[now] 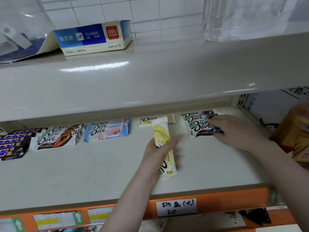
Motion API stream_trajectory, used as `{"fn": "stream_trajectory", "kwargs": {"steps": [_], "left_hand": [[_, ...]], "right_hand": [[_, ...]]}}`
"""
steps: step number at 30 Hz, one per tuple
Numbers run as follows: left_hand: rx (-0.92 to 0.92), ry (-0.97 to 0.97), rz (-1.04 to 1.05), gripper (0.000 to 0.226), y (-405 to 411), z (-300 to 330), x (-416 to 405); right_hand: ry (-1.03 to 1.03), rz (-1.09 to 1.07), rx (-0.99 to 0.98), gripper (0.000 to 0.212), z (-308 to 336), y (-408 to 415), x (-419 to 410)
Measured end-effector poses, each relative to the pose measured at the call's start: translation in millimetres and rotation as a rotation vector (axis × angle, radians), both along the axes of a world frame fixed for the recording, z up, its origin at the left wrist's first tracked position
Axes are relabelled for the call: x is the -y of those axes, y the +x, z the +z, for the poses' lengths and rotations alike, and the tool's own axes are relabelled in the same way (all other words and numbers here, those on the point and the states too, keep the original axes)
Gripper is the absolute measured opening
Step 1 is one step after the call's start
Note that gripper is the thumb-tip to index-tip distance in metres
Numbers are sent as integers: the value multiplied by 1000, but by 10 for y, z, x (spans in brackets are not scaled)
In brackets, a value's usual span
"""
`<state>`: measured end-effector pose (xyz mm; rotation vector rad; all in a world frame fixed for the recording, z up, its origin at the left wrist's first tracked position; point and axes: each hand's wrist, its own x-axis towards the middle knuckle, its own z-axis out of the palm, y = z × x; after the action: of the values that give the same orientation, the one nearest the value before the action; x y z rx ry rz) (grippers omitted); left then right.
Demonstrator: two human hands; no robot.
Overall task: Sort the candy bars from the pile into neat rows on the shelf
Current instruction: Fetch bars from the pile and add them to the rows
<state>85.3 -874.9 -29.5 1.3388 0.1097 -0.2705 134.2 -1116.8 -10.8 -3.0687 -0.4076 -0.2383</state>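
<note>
Head view: the left hand grips a yellow candy bar lengthwise, likely bound for its matching row, while the right hand, fingers straight, squares the dark row on the shelf.

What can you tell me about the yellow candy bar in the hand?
The yellow candy bar is a long, flat Dove bar in a shiny cream and pale yellow wrapper. The left hand grips it round the middle, so part of the dark lettering is hidden. It points lengthwise toward the back of the shelf, its far end near another yellow Dove bar lying crosswise there.
</note>
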Motion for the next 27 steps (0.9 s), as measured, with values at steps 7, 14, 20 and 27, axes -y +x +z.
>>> {"fn": "stream_trajectory", "kwargs": {"steps": [7,14,20,27], "left_hand": [[-37,65,-75,27,-71,64,-64],[34,326,-92,43,-271,151,-341],[146,546,-244,33,-393,307,-675],[208,595,-372,27,-370,405,-1162]], "right_hand": [[286,26,135,34,-22,-201,-211],[512,187,95,34,-69,-535,-741],[729,213,-2,36,5,-671,-1205],[1178,107,-276,17,51,-588,-1797]]}}
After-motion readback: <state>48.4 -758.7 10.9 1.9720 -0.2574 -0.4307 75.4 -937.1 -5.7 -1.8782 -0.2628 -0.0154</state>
